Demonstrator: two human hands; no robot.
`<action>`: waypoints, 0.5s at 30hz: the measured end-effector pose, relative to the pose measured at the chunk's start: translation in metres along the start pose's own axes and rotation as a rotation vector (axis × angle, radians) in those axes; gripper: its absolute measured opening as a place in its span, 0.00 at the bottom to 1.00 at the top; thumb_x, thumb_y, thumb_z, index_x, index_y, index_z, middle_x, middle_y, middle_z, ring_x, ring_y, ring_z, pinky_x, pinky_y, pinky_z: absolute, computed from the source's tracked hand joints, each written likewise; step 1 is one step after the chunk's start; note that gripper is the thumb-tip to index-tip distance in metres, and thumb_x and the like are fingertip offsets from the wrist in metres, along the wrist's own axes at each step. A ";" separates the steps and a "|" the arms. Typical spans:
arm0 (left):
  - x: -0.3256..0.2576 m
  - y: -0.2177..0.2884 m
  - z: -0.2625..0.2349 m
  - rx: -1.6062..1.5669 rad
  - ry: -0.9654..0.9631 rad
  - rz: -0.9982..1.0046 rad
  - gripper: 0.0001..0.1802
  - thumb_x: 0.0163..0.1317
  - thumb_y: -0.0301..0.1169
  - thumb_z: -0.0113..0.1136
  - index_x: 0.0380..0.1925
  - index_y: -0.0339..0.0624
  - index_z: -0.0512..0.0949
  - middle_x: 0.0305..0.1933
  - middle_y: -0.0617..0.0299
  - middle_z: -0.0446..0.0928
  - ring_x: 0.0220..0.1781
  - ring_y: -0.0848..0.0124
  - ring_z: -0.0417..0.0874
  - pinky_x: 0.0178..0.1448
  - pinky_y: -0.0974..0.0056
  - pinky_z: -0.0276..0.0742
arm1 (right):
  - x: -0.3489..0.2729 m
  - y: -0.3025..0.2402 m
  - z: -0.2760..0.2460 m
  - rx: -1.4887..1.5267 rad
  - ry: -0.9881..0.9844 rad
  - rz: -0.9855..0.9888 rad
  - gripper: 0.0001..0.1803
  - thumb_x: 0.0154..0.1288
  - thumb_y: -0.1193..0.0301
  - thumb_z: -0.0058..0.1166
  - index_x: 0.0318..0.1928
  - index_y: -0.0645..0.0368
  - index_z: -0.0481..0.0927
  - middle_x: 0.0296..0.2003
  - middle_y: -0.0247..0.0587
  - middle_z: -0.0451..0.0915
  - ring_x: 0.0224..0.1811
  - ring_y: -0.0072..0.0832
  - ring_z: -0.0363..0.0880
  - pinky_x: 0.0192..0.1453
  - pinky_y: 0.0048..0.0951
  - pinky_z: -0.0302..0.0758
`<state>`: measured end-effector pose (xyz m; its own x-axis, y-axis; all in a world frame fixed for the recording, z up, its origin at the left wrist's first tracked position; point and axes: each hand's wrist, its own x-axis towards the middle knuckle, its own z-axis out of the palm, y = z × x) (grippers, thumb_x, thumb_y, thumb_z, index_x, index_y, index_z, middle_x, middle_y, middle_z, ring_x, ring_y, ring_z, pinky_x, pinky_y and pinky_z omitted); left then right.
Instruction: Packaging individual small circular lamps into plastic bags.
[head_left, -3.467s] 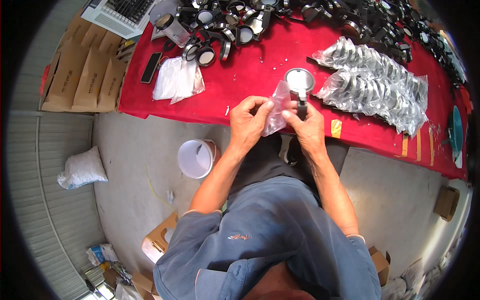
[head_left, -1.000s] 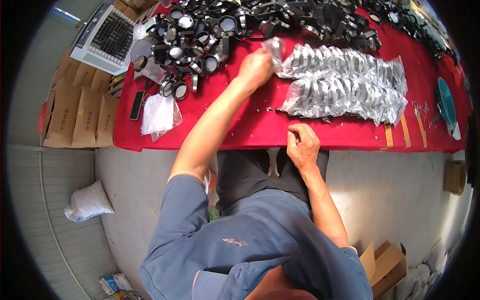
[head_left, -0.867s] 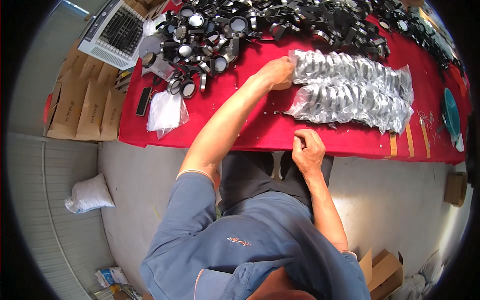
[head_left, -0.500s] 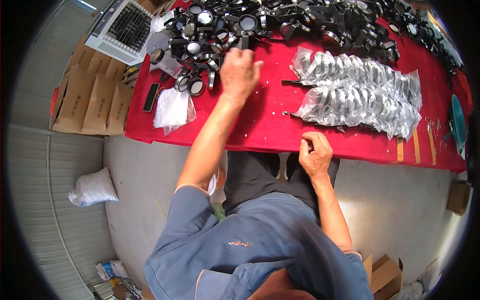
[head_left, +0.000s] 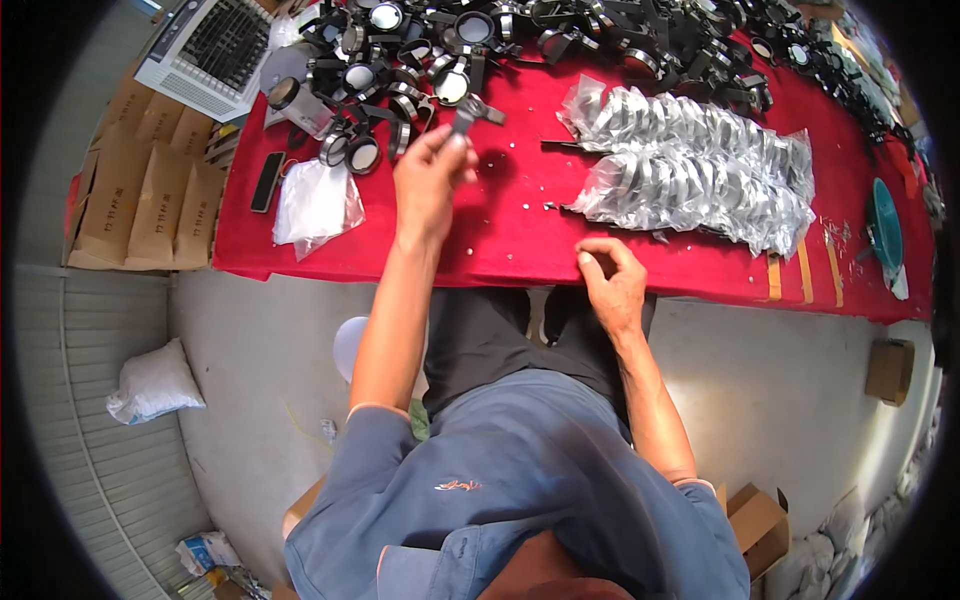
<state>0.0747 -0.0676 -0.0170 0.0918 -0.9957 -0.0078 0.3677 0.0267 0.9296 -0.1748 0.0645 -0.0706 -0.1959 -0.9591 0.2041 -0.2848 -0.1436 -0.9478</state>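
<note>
My left hand [head_left: 425,185] is closed, pinching a small black bracket part [head_left: 466,112] above the red cloth, near the front of the pile. A round mirror-like disc [head_left: 450,86] shows right behind this part; whether the two are joined I cannot tell. My right hand [head_left: 614,282] hovers at the table's front edge with fingers curled and thumb close to the forefinger; anything inside them is hidden. Beyond it lie two rows of round parts in clear plastic bags [head_left: 690,165]. The pile of black brackets with round discs [head_left: 420,60] spreads along the far side.
On the red-covered table [head_left: 500,235] lie white plastic bags [head_left: 318,203], a dark phone-like object [head_left: 267,182] and a clear jar [head_left: 300,106]. A teal round dish [head_left: 886,225] and yellow strips [head_left: 805,268] are at right. Cartons [head_left: 150,200] and an air cooler [head_left: 205,58] stand left.
My left hand has drawn back from the pile toward me, now with a black bracket part in its fingers. My right hand stays at the table edge. The whole view has shifted slightly.
</note>
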 end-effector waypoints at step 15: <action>-0.152 -0.009 -0.020 0.798 -0.273 0.329 0.12 0.63 0.35 0.75 0.44 0.42 0.90 0.38 0.54 0.88 0.41 0.61 0.89 0.48 0.58 0.83 | -0.009 -0.066 0.029 0.564 -0.598 0.386 0.17 0.81 0.67 0.57 0.59 0.68 0.85 0.62 0.49 0.84 0.65 0.32 0.81 0.73 0.35 0.72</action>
<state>0.0758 0.0850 -0.0315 -0.1815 -0.9375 0.2968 -0.3985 0.3461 0.8494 -0.1271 0.0751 -0.0173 0.3823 -0.9093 -0.1644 0.2317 0.2665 -0.9356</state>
